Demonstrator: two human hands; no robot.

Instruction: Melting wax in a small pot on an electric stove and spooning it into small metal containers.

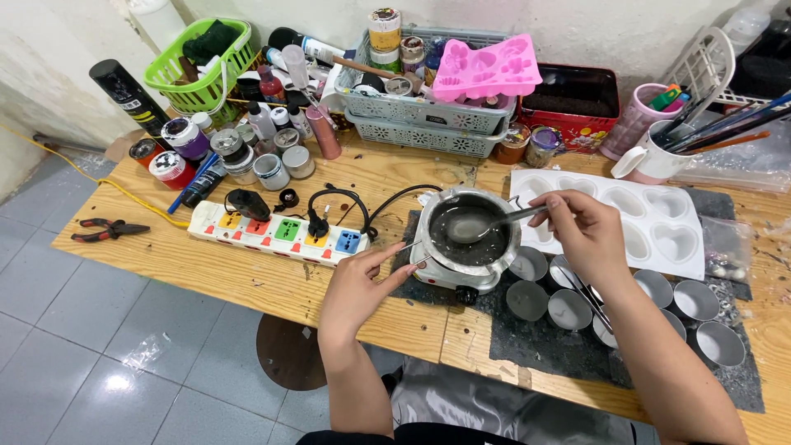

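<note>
A small metal melting pot point(431, 216) sits on a white electric hot plate point(449, 277) near the table's front edge, holding grey liquid. My right hand point(585, 231) grips a metal spoon point(486, 224) whose bowl dips into the pot. My left hand point(362, 284) pinches the pot's thin wire handle point(409, 245) at its left side. Several small round metal tins point(568, 309), filled with pale wax, stand on a dark mat point(544, 346) just right of the hot plate.
A white heart-shaped mould tray point(696, 247) lies behind the tins. A colourful power strip point(276, 233) lies left of the pot, pliers point(107, 229) further left. Baskets, jars, a pink mould point(486, 70) and a mug of brushes point(659, 156) crowd the back.
</note>
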